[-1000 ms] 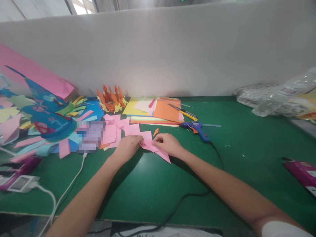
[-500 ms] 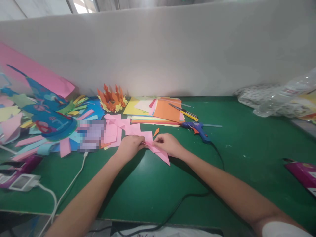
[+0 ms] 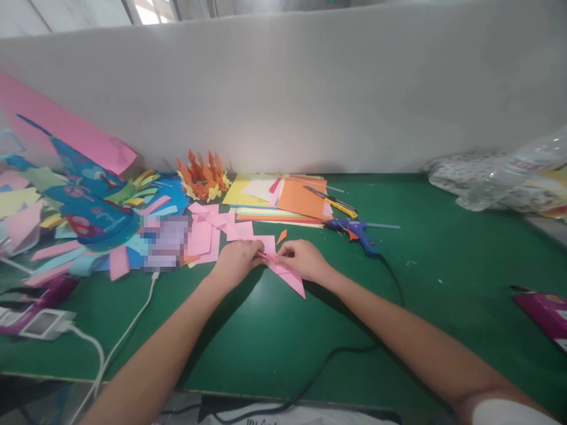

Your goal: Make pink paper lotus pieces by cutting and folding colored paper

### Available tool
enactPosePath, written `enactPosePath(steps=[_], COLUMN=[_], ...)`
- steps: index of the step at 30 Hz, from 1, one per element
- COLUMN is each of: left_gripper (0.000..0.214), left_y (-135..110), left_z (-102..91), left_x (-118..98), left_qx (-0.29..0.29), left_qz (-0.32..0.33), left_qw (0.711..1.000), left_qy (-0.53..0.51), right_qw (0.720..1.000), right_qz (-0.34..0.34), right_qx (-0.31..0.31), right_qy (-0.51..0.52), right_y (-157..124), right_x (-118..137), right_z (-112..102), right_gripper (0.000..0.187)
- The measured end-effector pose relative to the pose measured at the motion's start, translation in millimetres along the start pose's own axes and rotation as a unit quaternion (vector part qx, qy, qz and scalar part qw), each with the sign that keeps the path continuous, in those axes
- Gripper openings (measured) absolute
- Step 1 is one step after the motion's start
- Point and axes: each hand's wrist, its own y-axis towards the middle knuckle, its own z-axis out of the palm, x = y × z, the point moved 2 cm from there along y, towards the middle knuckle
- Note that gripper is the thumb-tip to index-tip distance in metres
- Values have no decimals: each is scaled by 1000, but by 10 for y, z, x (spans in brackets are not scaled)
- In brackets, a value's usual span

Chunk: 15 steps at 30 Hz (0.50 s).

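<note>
Both forearms angle inward over the green table; the left hand, curled, pinches one end of the folded pink paper between them, and the right hand grips it too, thumb near bent fingers, the paper's tip pointing nearer the wearer

Green tabletop, white cable and black cord running over its near edge. Back: coloured paper stack, orange paper crown left of it. Blue glue gun at the stack's right corner. Middle: pink paper squares, 1 small orange paper diamond. Left: blue cone hat. Right: 1 purple packet.
</note>
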Motion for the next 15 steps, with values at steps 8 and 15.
enactPosePath(steps=[8, 15], left_gripper=[25, 25], left_y=[12, 23], left_z=[25, -11], left_x=[-27, -66], left_qx=[2, 9], left_qz=[0, -14], left_qw=[1000, 1000], left_qy=[7, -16], right_qw=[999, 997], right_qz=[-32, -73], right_qx=[8, 30], right_qy=[-22, -26], right_y=[-14, -51], right_x=[32, 38], right_z=[-47, -79], right_gripper=[15, 23])
